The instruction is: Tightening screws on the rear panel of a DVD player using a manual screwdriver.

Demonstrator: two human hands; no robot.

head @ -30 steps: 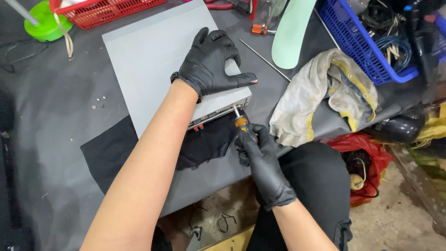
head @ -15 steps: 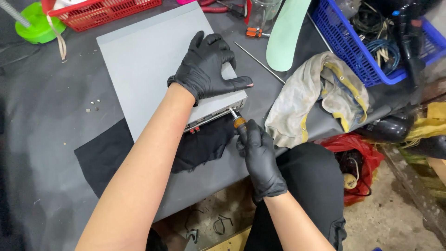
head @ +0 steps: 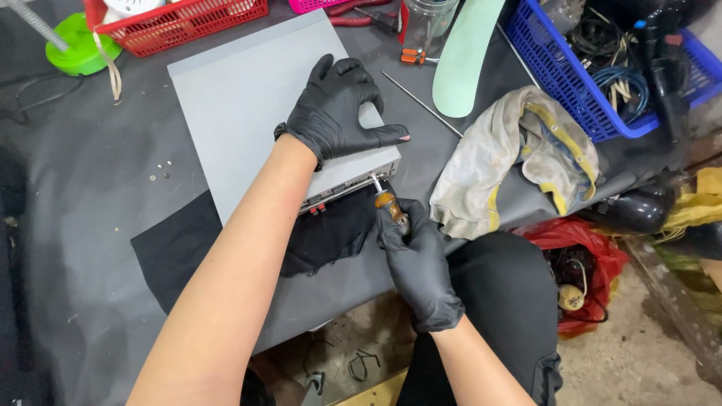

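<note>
left hand [head: 338,109]: flat on grey case [head: 256,98], fingers spread, as before | right hand [head: 417,252]: fingers closed round screwdriver [head: 387,201], tip unmoved at case's near-right corner | case on table [head: 83,225]

The left grip [head: 338,113] lies flat on top of the flat metal box [head: 248,105], which rests on the tabletop [head: 83,225]. Just below it, at the box's near edge, the right grip [head: 417,252] is wrapped around a screwdriver [head: 387,201] whose tip touches the box's front face. A cloth [head: 331,237] lies under that edge, left of the right grip. To the right of both grips lies a crumpled rag [head: 519,158]; beyond it stands a basket of cables [head: 602,83]. Behind the left grip sit a jar [head: 427,22] and a second basket [head: 188,26]. Small screws [head: 160,171] lie well to its left.
</note>
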